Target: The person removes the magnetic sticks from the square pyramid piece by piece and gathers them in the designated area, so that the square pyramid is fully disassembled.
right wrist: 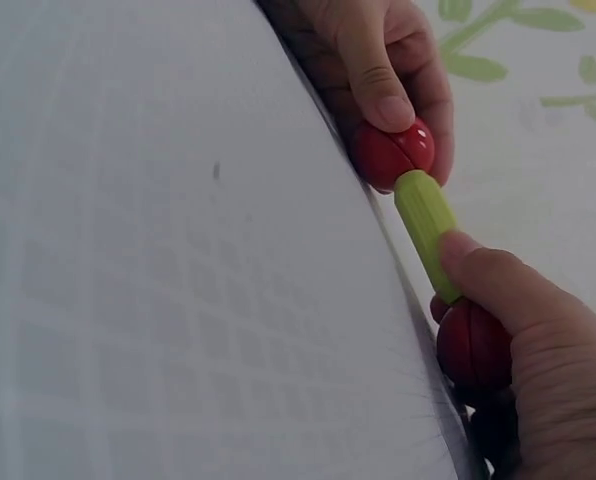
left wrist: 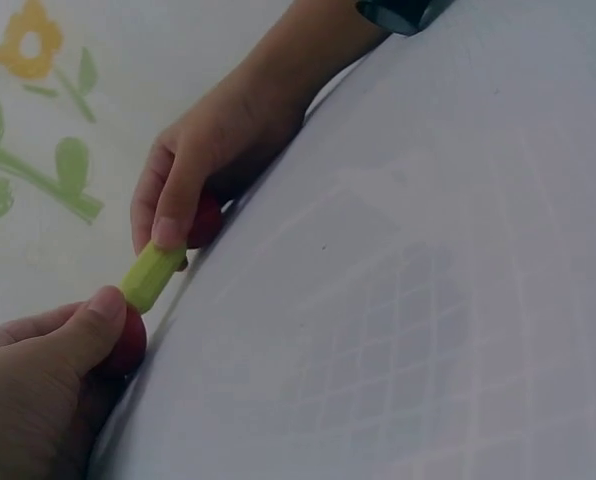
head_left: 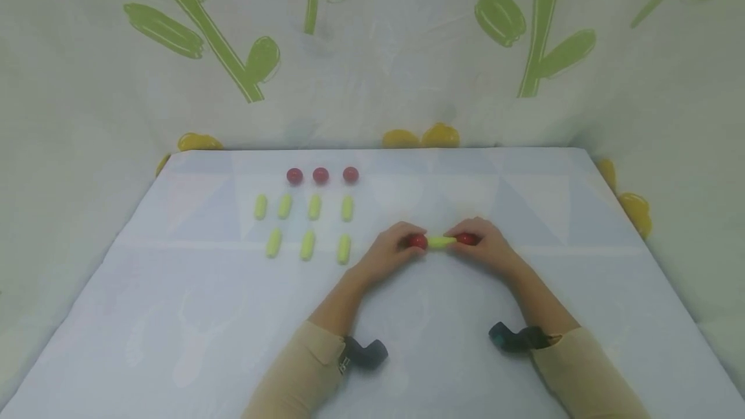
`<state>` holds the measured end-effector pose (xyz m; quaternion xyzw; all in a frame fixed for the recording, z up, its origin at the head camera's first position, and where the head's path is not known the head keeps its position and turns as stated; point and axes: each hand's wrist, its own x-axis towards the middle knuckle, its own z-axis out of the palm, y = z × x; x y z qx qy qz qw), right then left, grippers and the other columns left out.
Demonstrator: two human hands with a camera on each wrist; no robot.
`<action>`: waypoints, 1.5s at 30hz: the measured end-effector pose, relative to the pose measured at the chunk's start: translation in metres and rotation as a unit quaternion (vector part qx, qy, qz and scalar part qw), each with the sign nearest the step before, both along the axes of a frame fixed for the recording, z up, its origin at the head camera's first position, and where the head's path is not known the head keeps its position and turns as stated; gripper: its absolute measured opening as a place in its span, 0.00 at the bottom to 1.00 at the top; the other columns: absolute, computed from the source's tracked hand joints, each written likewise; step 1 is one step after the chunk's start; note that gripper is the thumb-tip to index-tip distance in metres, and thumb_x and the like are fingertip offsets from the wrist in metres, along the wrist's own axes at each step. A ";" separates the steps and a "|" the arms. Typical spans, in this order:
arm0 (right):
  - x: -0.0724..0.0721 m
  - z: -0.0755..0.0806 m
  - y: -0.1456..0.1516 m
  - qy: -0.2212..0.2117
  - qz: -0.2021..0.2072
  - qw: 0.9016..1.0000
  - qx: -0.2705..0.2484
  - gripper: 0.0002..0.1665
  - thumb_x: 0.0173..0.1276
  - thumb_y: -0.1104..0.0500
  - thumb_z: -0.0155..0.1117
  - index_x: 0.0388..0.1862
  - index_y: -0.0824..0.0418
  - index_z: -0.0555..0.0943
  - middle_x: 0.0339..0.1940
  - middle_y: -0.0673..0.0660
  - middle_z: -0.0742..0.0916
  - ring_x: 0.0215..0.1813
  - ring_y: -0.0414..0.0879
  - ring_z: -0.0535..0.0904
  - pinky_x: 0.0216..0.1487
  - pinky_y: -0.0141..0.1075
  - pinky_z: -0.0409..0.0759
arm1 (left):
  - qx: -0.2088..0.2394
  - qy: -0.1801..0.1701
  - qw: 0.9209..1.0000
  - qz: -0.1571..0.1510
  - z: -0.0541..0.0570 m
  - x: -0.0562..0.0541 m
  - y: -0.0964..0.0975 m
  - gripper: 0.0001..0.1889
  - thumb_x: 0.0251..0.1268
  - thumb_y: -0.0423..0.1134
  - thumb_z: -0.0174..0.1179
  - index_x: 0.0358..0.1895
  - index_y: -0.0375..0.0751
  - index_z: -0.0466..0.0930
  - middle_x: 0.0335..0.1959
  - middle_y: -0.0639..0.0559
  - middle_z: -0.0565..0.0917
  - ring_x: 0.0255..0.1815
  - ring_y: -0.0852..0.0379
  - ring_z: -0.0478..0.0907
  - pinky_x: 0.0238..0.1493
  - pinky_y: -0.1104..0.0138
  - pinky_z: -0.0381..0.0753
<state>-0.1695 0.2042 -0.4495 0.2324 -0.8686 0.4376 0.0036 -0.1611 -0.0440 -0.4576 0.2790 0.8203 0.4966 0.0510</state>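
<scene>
A short yellow-green ribbed stick (head_left: 440,242) lies in line between two red balls, joined end to end. My left hand (head_left: 387,252) grips the left red ball (right wrist: 393,155), its thumb pressed on top near the stick's end. On the other side my right hand (head_left: 491,249) pinches the stick between thumb and fingers, close to the right red ball (right wrist: 473,345), which sits against that hand. Both balls have a groove across them. In the left wrist view the right ball (left wrist: 206,220) is partly hidden by the right hand's fingers.
Three loose red balls (head_left: 321,176) stand in a row at the back of the white table (head_left: 192,290). In front of them, left of my hands, several yellow-green sticks (head_left: 307,246) lie in two rows. A leaf-patterned wall (head_left: 372,83) rises behind the table's far edge.
</scene>
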 end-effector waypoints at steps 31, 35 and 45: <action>-0.004 -0.006 -0.002 0.077 0.033 0.996 0.000 0.13 0.51 0.61 0.74 0.38 0.57 0.86 0.35 0.50 0.87 0.37 0.41 0.75 0.37 0.32 0.69 | 0.004 -0.045 0.999 0.017 -0.001 0.000 0.004 0.19 0.61 0.42 0.63 0.56 0.50 0.75 0.50 0.58 0.78 0.54 0.62 0.74 0.57 0.68 0.74; -0.005 -0.003 -0.003 0.073 0.040 0.996 0.003 0.11 0.53 0.60 0.73 0.37 0.55 0.86 0.34 0.48 0.87 0.36 0.41 0.74 0.36 0.33 0.69 | -0.008 -0.041 0.999 0.022 0.003 0.000 0.001 0.20 0.61 0.41 0.63 0.57 0.49 0.75 0.50 0.58 0.78 0.54 0.62 0.74 0.57 0.67 0.74; -0.005 -0.006 0.002 0.023 0.014 1.000 0.008 0.12 0.55 0.58 0.72 0.40 0.55 0.85 0.37 0.49 0.86 0.40 0.43 0.74 0.40 0.34 0.71 | 0.009 -0.039 0.998 0.058 0.003 0.002 -0.001 0.20 0.61 0.39 0.64 0.56 0.48 0.75 0.50 0.56 0.78 0.53 0.60 0.74 0.56 0.67 0.76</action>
